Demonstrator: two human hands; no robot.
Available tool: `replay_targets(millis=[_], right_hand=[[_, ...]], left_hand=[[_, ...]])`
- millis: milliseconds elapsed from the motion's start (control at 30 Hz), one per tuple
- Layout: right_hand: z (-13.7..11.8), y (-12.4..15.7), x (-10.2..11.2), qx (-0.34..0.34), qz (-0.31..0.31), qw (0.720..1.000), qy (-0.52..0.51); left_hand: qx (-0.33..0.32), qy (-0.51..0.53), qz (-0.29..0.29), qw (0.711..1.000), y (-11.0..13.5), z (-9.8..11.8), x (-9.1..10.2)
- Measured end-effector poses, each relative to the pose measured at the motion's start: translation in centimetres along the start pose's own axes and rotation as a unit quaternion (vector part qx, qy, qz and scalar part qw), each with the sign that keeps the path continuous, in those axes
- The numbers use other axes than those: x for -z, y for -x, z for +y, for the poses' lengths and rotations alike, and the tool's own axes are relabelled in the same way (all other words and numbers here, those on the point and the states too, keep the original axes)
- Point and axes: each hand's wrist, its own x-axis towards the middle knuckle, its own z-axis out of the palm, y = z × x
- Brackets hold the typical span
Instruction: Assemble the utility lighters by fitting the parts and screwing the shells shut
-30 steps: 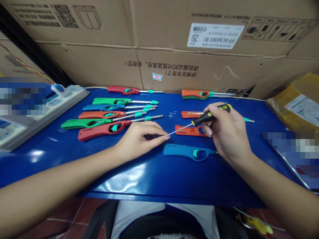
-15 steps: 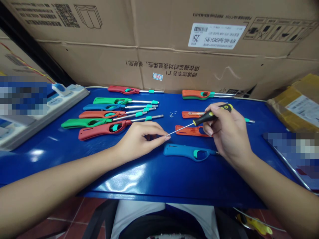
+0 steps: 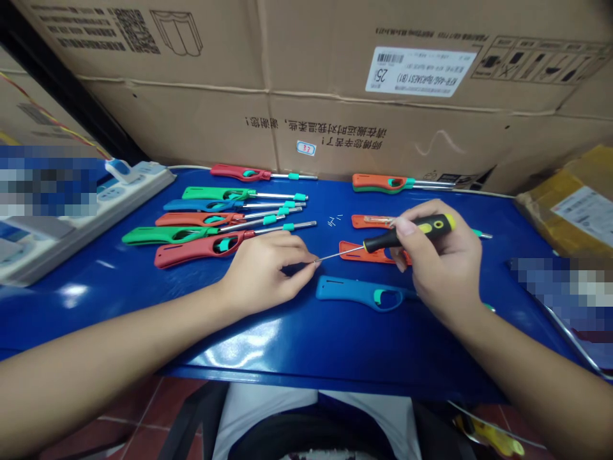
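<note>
My right hand (image 3: pixel 438 262) is closed round the black and yellow handle of a screwdriver (image 3: pixel 407 232), its thin shaft pointing left. At the shaft's tip, the thumb and forefinger of my left hand (image 3: pixel 272 268) pinch a tiny piece that looks like a small screw (image 3: pixel 315 261), mostly hidden by the fingertips. A blue gas lighter (image 3: pixel 342 289) lies below the shaft. Behind the screwdriver rest orange lighter shell halves, one nearer (image 3: pixel 352 250) and one farther (image 3: pixel 361 221), partly covered by my right hand. Several small loose screws (image 3: pixel 334 221) lie beyond my left fingertips.
Several assembled lighters, among them a red one (image 3: pixel 191 251), lie in a row at left. An orange and green lighter (image 3: pixel 378 183) is at the back. A power strip (image 3: pixel 138 185) stands left, a taped carton (image 3: pixel 575 198) right. A large cardboard box (image 3: pixel 325 108) walls the back.
The screwdriver has tilted flatter, with its handle lower at the tip end and my right thumb shifted along it. My left fingertips still pinch at its tip. The whole view has shifted slightly.
</note>
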Motion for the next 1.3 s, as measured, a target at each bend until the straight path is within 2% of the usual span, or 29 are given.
replay_targets(millis=[300, 400, 567, 800, 900, 1067, 1167, 1300], right_hand=[[-0.4, 0.3, 0.0, 0.006, 0.017, 0.998, 0.063], [-0.8, 0.3, -0.2, -0.015, 0.006, 0.999, 0.031], [-1.3, 0.3, -0.6, -0.060, -0.053, 0.995, -0.066], [-1.7, 0.7, -0.5, -0.051, -0.081, 0.992, -0.079], [-1.8, 0.6, -0.5, -0.059, -0.078, 0.991, -0.089], [-1.4, -0.2, -0.1, -0.074, -0.039, 0.991, -0.101], [-1.4, -0.9, 0.5, -0.081, -0.014, 0.989, -0.126], [-1.8, -1.5, 1.3, -0.071, -0.018, 0.984, -0.162]], left_hand=[[-0.023, -0.031, -0.002, 0.999, 0.1, -0.3, -0.1], [-0.017, -0.024, -0.010, 1.000, 0.0, -0.3, -0.1], [-0.004, 0.003, -0.019, 1.000, -0.1, -0.3, -0.3], [0.005, 0.044, -0.034, 0.998, -0.3, -0.4, -0.3], [0.013, 0.051, -0.018, 0.998, -0.5, -0.3, -0.3], [0.020, 0.019, 0.021, 0.999, -0.5, -0.1, 0.0], [0.042, 0.028, 0.000, 0.999, -0.4, 0.0, 0.2], [0.089, 0.061, -0.072, 0.992, -0.3, 0.0, 0.2]])
